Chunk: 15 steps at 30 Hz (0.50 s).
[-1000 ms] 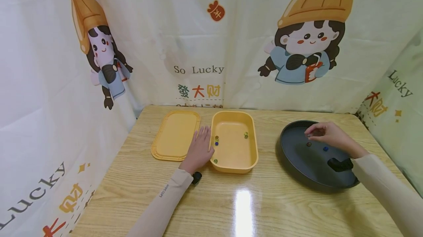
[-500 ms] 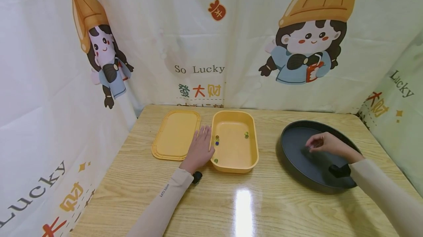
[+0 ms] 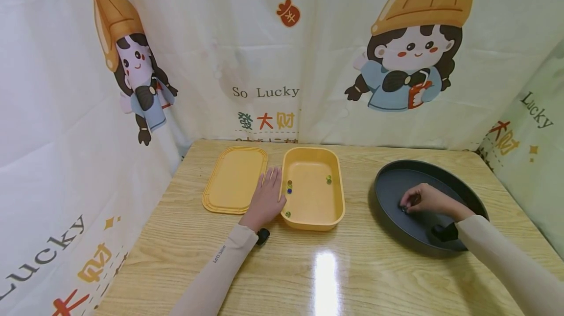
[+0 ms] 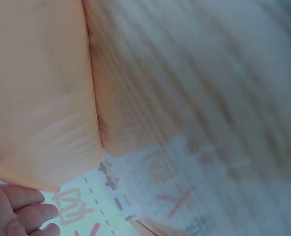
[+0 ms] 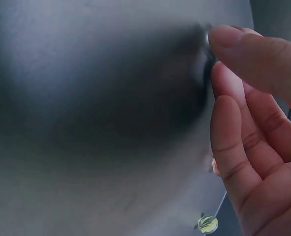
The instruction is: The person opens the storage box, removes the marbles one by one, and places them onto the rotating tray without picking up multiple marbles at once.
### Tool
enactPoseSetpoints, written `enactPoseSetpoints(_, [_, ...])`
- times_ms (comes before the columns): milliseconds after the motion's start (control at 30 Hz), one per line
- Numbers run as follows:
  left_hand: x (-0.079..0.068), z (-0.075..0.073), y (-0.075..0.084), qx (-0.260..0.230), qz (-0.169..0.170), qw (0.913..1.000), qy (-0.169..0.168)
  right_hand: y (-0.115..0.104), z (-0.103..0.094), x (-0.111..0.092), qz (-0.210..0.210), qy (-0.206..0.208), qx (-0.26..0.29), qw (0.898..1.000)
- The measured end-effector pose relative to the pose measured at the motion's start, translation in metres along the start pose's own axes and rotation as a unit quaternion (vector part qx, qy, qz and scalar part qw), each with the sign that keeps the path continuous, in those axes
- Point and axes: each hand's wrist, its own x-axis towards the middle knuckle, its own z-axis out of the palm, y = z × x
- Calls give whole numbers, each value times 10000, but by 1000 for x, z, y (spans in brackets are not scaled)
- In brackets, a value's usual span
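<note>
My right hand (image 3: 425, 200) reaches down into a wide black pan (image 3: 407, 174), palm inward. Its thumb and fingertips pinch a small dark, glassy marble (image 3: 403, 208) close over the pan floor, and a glint of it shows at the thumb tip in the right wrist view. Beside the yellow tub (image 3: 315, 203), my left hand (image 3: 266, 199) lies with fingers extended along the left rim. Inside the tub are several marbles, among them a blue one (image 3: 289, 191) and a yellow-green one (image 3: 328, 179). A yellowish marble (image 5: 208, 224) shows below the right hand's fingers in the right wrist view.
A flat yellow lid (image 3: 235, 179) lies on the wooden table (image 3: 282, 267) to the left of the tub, close to the left hand. Printed curtains (image 3: 264, 61) close off the back and sides.
My right hand has come down inside the pan and shifted slightly toward me, its fingertips now at the pan floor. The left hand and the tub have stayed still.
</note>
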Motion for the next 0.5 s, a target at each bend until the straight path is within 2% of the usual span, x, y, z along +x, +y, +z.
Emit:
enactPoseSetpoints(267, [0,0,0,10,13,10000,9,4,3,1,45,121,-233,9996])
enactPoseSetpoints(500, [-1,-1,0,23,8,10000,3,-1,1,-3,213,223,-224,9993])
